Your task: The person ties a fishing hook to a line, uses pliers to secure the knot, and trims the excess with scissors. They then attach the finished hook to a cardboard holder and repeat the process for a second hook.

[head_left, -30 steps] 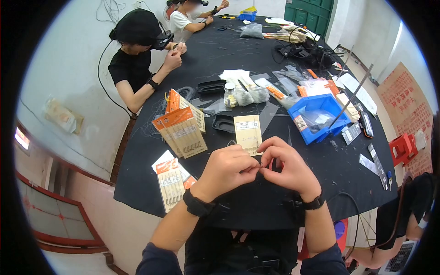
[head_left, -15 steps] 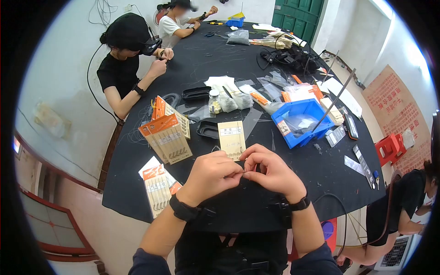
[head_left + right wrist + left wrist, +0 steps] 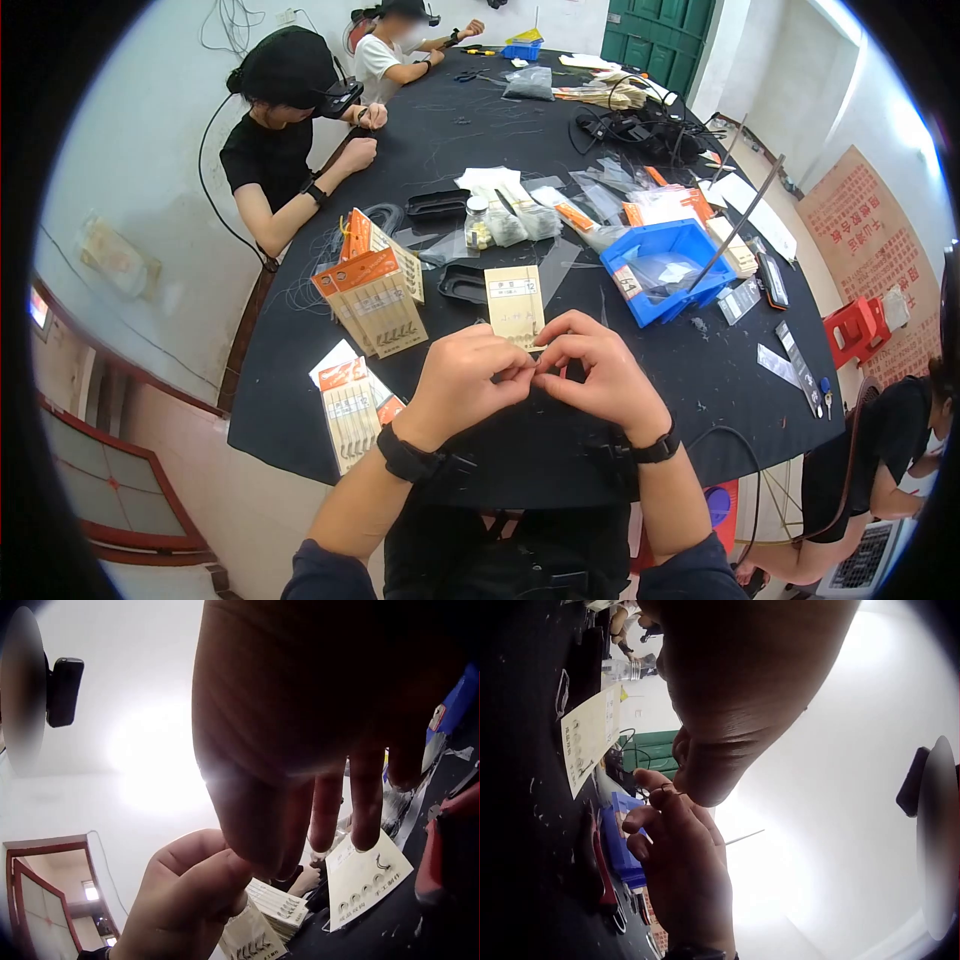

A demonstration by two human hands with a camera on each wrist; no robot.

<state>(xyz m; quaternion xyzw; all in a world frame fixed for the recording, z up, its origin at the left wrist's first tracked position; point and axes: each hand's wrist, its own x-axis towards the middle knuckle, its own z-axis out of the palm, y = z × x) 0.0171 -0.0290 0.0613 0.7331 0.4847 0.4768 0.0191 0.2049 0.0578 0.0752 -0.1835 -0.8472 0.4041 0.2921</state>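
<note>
Fingertip to fingertip, my left hand (image 3: 470, 380) and right hand (image 3: 605, 378) meet over the near part of the table. Between them is a tiny dark fish hook (image 3: 669, 789), seen as a thin bent wire in the left wrist view. Thumb and forefinger of each hand pinch at it; the fingertips hide most of it. Just beyond the hands lies a cream card (image 3: 513, 300) with a label, and a row of hooks (image 3: 364, 900) along its lower edge. Red-handled pliers (image 3: 604, 859) lie on the table near my right hand.
Orange-topped hook packets (image 3: 370, 300) stand at the left, with another packet (image 3: 350, 415) lying nearer. A blue bin (image 3: 645, 300) with a rod leaning from it is at the right. Behind the card are a black tray (image 3: 462, 284) and a jar (image 3: 477, 222). Another person (image 3: 285, 130) sits across.
The head view has shifted, moving the scene left and then slightly back right. My hands stay together, with small shifts of the fingers. The person across has lowered one hand.
</note>
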